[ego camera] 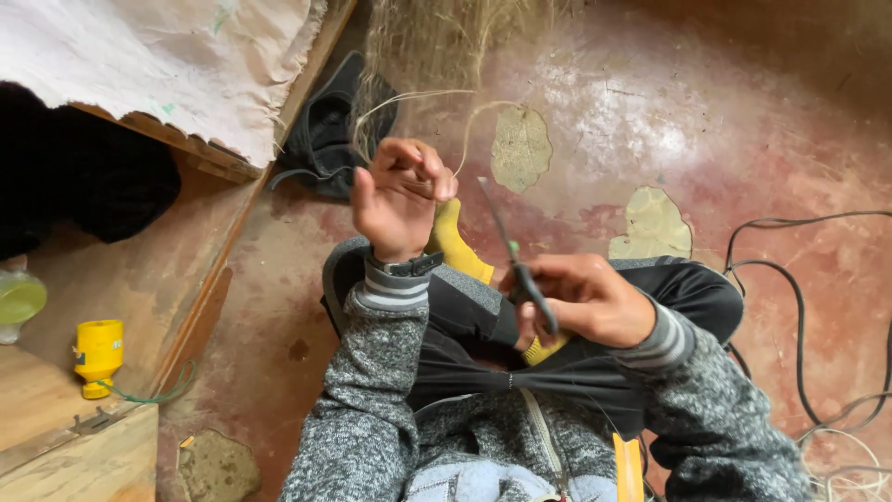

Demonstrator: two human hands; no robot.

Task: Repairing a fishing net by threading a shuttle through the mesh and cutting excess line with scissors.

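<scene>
Pale fibre strand (pixel 413 96): it loops up over the red floor (pixel 743 130) from the pinched fingertips of our left hand (pixel 400 200), held raised near the centre of the view, then arcs down again just right of that hand. Going left to right: at the far left a pale green cup (pixel 19 302) sits at the frame edge, with a yellow spool (pixel 98 358) just beside it on the wooden platform (pixel 84 455), a green thread trailing from the spool. Above, a whitish sheet (pixel 167 65) covers a board. A black shoe (pixel 325 130) lies on the floor behind our left hand. That hand is clenched on the strand, thumb against forefingers, a dark watch (pixel 409 267) on the wrist. Below it a yellow sock (pixel 457 244) shows on our crossed leg. Our right hand (pixel 585 297) rests over the lap, fingers closed around the dark handle of a thin tool (pixel 511 246) whose point tilts up toward the left hand, tip near but apart from the strand. At the far right, black cables (pixel 799 279) curl across the floor, which shows worn pale patches.
</scene>
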